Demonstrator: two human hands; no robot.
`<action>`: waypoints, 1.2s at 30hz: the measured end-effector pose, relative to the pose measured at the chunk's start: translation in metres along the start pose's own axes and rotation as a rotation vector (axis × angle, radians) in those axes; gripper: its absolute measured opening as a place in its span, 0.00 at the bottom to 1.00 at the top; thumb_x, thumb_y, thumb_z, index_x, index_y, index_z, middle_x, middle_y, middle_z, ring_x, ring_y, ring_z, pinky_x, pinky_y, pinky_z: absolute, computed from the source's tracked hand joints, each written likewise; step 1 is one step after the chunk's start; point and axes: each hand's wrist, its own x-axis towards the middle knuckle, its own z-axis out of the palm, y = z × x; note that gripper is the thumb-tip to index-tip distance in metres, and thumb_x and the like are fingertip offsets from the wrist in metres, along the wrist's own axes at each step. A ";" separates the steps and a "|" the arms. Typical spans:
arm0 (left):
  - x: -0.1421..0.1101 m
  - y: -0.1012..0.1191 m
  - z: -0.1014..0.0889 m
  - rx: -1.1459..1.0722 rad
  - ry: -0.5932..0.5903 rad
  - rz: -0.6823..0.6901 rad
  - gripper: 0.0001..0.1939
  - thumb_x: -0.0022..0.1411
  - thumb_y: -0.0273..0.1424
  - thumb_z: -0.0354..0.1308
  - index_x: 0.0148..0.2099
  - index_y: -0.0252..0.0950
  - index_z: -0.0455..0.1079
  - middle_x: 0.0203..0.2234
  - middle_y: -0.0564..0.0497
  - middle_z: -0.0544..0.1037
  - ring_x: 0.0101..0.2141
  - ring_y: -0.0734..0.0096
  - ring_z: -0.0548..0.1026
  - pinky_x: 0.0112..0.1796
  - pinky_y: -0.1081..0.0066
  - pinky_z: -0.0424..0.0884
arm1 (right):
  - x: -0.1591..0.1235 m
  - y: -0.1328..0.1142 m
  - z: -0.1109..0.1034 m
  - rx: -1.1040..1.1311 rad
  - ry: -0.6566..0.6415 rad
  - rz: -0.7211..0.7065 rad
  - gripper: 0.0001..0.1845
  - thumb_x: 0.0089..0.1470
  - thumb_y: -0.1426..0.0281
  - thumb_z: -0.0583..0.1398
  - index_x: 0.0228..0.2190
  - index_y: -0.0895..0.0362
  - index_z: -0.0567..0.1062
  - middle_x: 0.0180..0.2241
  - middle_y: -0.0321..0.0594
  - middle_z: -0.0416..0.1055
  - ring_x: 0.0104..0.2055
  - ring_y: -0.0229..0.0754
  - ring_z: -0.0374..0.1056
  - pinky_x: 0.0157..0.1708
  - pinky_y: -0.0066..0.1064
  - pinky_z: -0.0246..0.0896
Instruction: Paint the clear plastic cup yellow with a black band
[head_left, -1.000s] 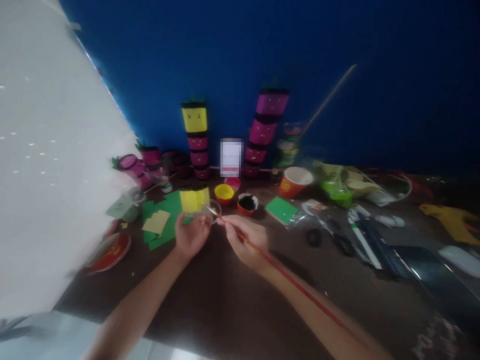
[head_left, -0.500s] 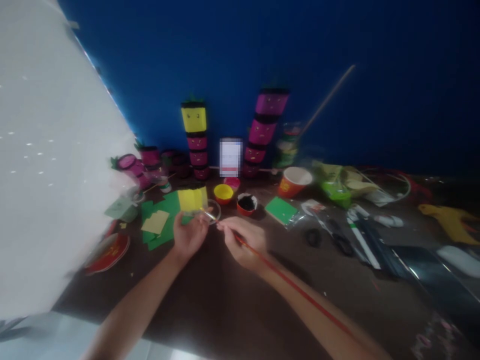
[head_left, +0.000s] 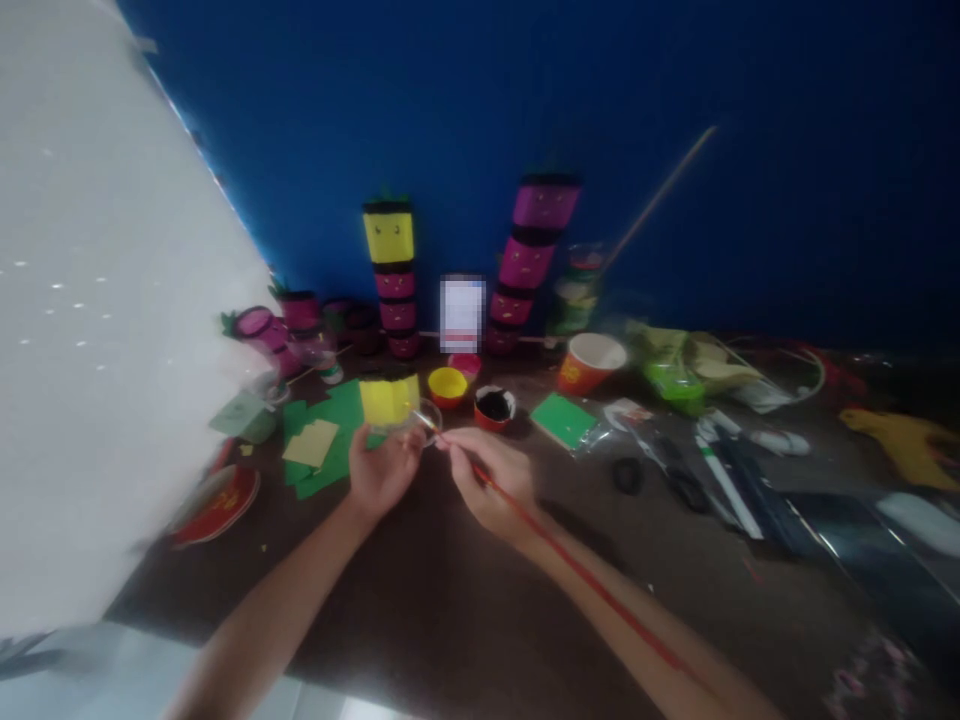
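Note:
My left hand [head_left: 384, 475] is closed around the lower part of a small yellow-painted cup [head_left: 390, 400] with a dark top edge. Between the fingertips and thumb of my right hand [head_left: 495, 478] is a paintbrush [head_left: 570, 558], its long red handle running back along my forearm. The brush tip meets or nearly meets the right side of the yellow cup; blur hides the exact contact. Just beyond my hands stand a tub of yellow paint [head_left: 448, 384], a tub of black paint [head_left: 494, 407] and a pink tub [head_left: 465, 366]. A clear round dish [head_left: 431, 420] shows partly behind the brush.
Green paper sheets [head_left: 330, 475] lie left. Painted stacks with faces, one yellow-topped [head_left: 391, 238] and one magenta [head_left: 524, 262], stand at the back beside a phone-like screen [head_left: 462, 312]. A red paper cup [head_left: 591, 362], a green pad [head_left: 563, 420], pens and a yellow glue gun [head_left: 900, 440] lie right.
The yellow cup has tilted slightly and shifted a little right in my left hand. The brush tip has moved slightly right, still close to the cup.

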 end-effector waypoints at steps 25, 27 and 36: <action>-0.001 0.000 -0.002 0.027 -0.007 -0.048 0.31 0.58 0.39 0.47 0.58 0.22 0.56 0.31 0.40 0.74 0.29 0.70 0.74 0.30 0.74 0.73 | 0.000 0.006 -0.004 0.055 0.064 0.009 0.14 0.49 0.81 0.57 0.37 0.55 0.74 0.35 0.40 0.75 0.37 0.38 0.72 0.39 0.31 0.69; 0.000 -0.001 -0.003 0.051 -0.004 -0.027 0.29 0.57 0.39 0.47 0.56 0.24 0.58 0.32 0.39 0.74 0.29 0.70 0.74 0.30 0.74 0.72 | 0.001 0.005 -0.005 0.050 0.049 -0.021 0.14 0.48 0.81 0.58 0.36 0.55 0.74 0.35 0.41 0.75 0.38 0.39 0.72 0.39 0.31 0.70; 0.001 -0.001 -0.006 0.083 -0.002 -0.029 0.27 0.55 0.38 0.50 0.54 0.27 0.62 0.31 0.41 0.74 0.28 0.70 0.72 0.29 0.75 0.72 | 0.002 0.004 -0.004 0.082 0.038 -0.009 0.14 0.49 0.81 0.58 0.36 0.55 0.75 0.35 0.42 0.75 0.37 0.38 0.72 0.38 0.30 0.70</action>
